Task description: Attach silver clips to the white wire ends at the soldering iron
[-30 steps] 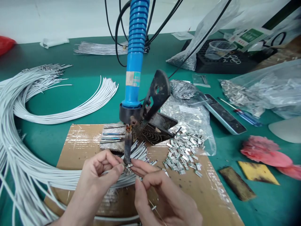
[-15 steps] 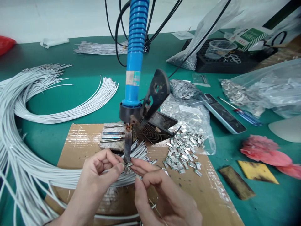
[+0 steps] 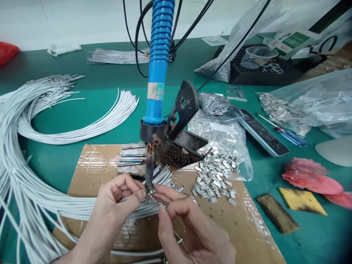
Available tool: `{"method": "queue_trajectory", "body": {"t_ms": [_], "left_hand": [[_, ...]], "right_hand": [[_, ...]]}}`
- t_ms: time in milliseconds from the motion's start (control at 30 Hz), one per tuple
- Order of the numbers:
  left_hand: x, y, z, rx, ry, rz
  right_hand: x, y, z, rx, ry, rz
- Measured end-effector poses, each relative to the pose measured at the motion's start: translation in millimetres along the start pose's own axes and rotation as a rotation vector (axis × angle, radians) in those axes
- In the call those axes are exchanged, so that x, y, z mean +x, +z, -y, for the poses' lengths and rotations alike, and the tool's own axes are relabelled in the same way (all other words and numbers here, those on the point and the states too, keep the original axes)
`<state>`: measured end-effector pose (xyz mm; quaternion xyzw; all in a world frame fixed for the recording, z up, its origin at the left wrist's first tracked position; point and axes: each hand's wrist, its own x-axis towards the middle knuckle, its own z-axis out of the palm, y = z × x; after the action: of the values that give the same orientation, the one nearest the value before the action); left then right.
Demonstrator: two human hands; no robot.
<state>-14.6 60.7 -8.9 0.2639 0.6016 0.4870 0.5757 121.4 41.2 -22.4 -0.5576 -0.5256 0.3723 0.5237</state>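
Right hand (image 3: pixel 196 225): forefinger reaching to a small metal piece (image 3: pixel 151 191), thumb set apart, a thin strand (image 3: pixel 188 250) crossing below the palm; its grip cannot be told. Left hand (image 3: pixel 118 205): thumb and forefinger pinched together beside that piece; what lies between them is too small to tell. The piece sits between both hands, at the lower tip of a blue-handled soldering iron (image 3: pixel 157 84). White wires (image 3: pixel 74 205), bundled, behind the hands, over cardboard (image 3: pixel 239 227). Loose metal pieces (image 3: pixel 216 179), heaped, right. Phone (image 3: pixel 262 132), beyond, on the green tabletop (image 3: pixel 115 82). Wire bundle (image 3: pixel 118 56), far back.
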Motion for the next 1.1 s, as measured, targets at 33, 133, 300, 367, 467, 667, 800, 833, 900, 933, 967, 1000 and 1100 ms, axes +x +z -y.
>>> {"method": "queue_trajectory", "body": {"t_ms": [33,133,300,367,467,667,800,833,900,933,967,1000,1100], "left_hand": [[0.3,-1.1,1.0,0.006,0.005,0.008],[1.1,-4.0,3.1,0.016,0.013,0.019],[1.8,-6.3,3.5,0.020,0.007,0.048],[1.8,-6.0,2.8,0.021,0.009,0.049],[0.6,-3.2,0.6,0.010,0.004,0.031],[-0.1,-1.0,-0.4,-0.004,-0.015,0.005],[2.2,-4.3,3.3,0.013,0.000,0.042],[2.0,-4.1,3.5,0.012,-0.001,0.039],[0.7,-2.3,2.7,0.002,-0.010,0.013],[-0.1,-1.0,1.9,-0.005,-0.015,0.003],[-0.8,0.2,1.0,-0.008,-0.018,-0.005],[-1.3,1.1,0.1,-0.009,-0.020,-0.009],[-0.7,0.4,-0.9,0.001,-0.026,0.005]], "right_hand": [[0.1,0.0,0.3,-0.001,-0.006,-0.002],[0.2,0.3,1.2,-0.003,-0.019,-0.012],[-0.7,1.3,-0.2,0.009,-0.017,-0.015],[-1.3,1.7,-1.0,0.017,-0.015,-0.016],[-1.5,2.0,-0.8,0.017,-0.013,-0.019],[-1.6,1.5,0.5,0.022,0.023,-0.009],[-2.9,1.7,-1.0,0.029,0.061,-0.001],[-3.1,1.8,-1.3,0.032,0.067,-0.003],[-3.3,2.0,-1.5,0.035,0.069,-0.009],[-3.2,2.0,-1.4,0.034,0.067,-0.012],[-3.1,2.0,-1.2,0.031,0.064,-0.013],[-3.1,2.1,-1.0,0.023,0.064,-0.014],[-3.8,1.8,-0.6,0.005,0.069,-0.011]]}}
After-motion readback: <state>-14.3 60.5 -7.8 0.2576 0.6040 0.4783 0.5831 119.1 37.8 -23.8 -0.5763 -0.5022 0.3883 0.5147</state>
